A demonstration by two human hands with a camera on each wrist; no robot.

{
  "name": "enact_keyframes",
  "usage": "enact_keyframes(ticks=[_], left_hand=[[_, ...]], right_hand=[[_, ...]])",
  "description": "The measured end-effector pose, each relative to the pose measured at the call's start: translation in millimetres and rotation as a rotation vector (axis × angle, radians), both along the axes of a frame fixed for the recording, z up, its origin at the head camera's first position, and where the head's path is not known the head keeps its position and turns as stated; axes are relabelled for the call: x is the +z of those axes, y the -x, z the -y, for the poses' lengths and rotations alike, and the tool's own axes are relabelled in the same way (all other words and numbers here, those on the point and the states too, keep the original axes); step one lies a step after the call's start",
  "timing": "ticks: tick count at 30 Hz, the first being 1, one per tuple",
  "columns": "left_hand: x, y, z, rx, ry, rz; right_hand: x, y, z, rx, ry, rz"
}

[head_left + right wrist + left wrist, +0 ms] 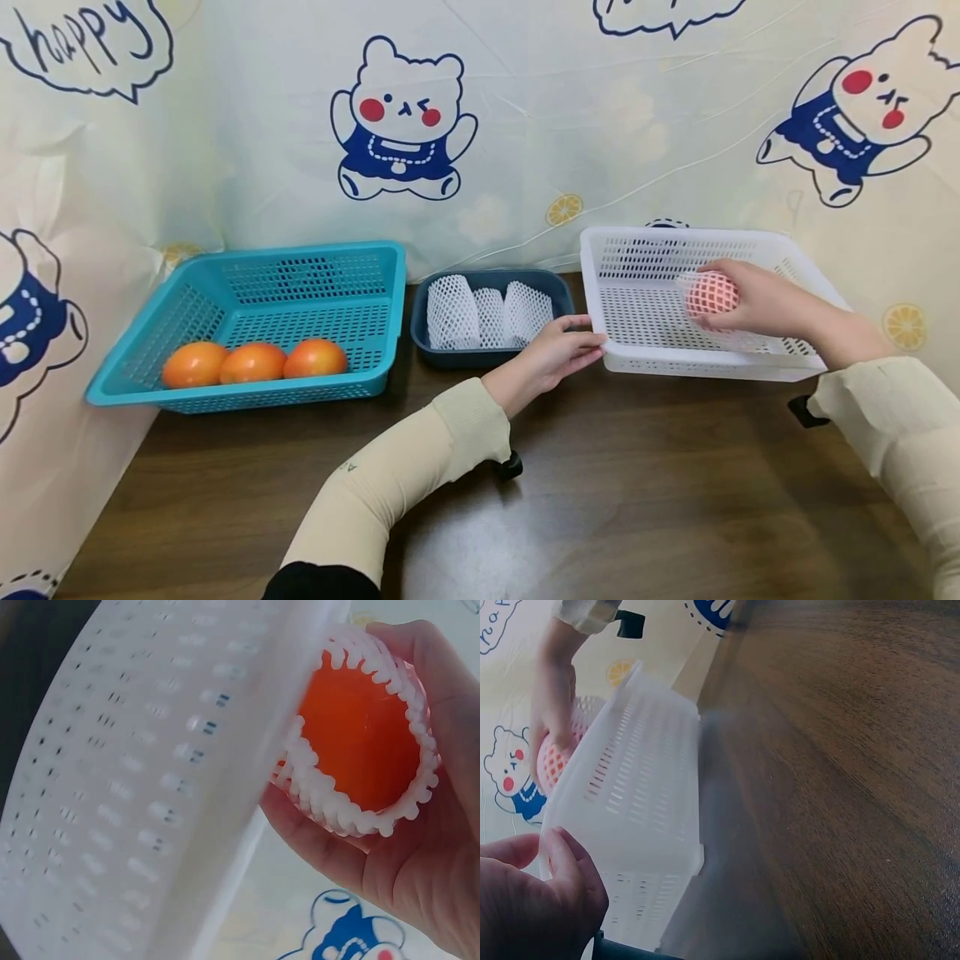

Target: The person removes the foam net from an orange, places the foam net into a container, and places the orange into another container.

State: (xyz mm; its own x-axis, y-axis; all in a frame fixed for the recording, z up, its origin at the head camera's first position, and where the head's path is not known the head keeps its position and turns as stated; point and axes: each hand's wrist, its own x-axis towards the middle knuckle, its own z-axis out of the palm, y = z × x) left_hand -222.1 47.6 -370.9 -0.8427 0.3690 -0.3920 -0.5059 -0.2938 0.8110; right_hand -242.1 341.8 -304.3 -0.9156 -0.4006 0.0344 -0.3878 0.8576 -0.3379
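In the head view my right hand [757, 300] grips an orange fruit [712, 298] wrapped in a white foam net, over the inside of the white basket [652, 358]. The right wrist view shows the net's open end [337, 799], with the bare orange skin [360, 735] inside it. My left hand [551, 354] pinches the basket's near left corner between thumb and fingers; in the left wrist view the thumb and fingers [570, 862] lie on either side of the rim.
A teal basket [247, 400] on the left holds three bare orange fruits [252, 363]. Between the baskets stands a small dark blue tray [465, 358] with three white foam nets [453, 312]. A printed cloth [525, 125] hangs behind the wooden table [600, 483].
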Motion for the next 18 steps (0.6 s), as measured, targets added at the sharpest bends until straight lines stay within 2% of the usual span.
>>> enact_keyframes(ticks=[18], left_hand=[[1.4,-1.2,5,-0.028,0.021,-0.019]], right_hand=[[24.6,-16.0,42,0.045,-0.007,-0.039]])
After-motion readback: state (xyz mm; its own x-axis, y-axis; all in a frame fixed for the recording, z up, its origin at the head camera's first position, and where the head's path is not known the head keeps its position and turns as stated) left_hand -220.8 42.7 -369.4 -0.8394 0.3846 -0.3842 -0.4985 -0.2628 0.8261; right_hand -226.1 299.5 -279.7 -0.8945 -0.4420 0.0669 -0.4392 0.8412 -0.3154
